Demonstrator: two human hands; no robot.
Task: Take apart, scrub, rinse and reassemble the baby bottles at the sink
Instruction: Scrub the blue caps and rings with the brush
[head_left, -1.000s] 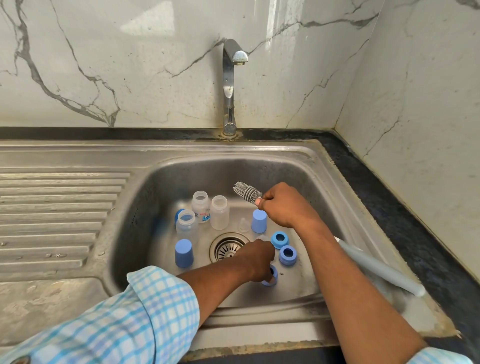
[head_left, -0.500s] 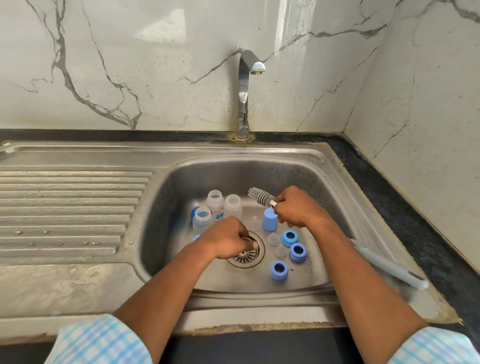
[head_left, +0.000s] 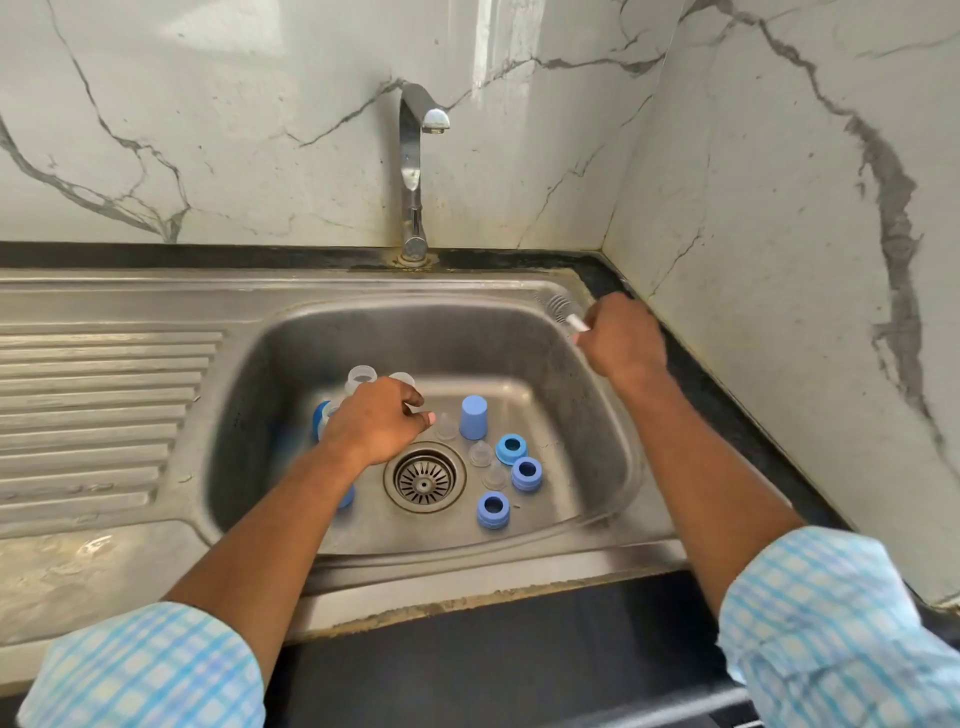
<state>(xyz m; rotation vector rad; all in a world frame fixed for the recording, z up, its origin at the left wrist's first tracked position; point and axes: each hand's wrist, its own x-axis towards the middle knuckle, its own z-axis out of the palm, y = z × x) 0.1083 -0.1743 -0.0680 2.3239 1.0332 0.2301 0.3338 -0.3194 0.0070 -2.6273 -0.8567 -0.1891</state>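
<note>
The right hand (head_left: 621, 340) grips the white handle of a bristly bottle brush (head_left: 560, 307) over the rim of the steel sink (head_left: 467, 292) at 1 o'clock. The left hand (head_left: 374, 423) curls over clear plastic bottles (head_left: 362, 376) at 10 o'clock, grip unclear. Blue rings (head_left: 493, 510), clear teats (head_left: 480, 453) and a tapered blue cap (head_left: 474, 418) crowd the round drain (head_left: 423, 477) from 1 to 4 o'clock.

A home kitchen — a steel sink (head_left: 613, 415) with a ribbed drainboard (head_left: 93, 415), a tap (head_left: 413, 171), marble-look wall (head_left: 260, 104) — dark table (head_left: 727, 415) edging.
</note>
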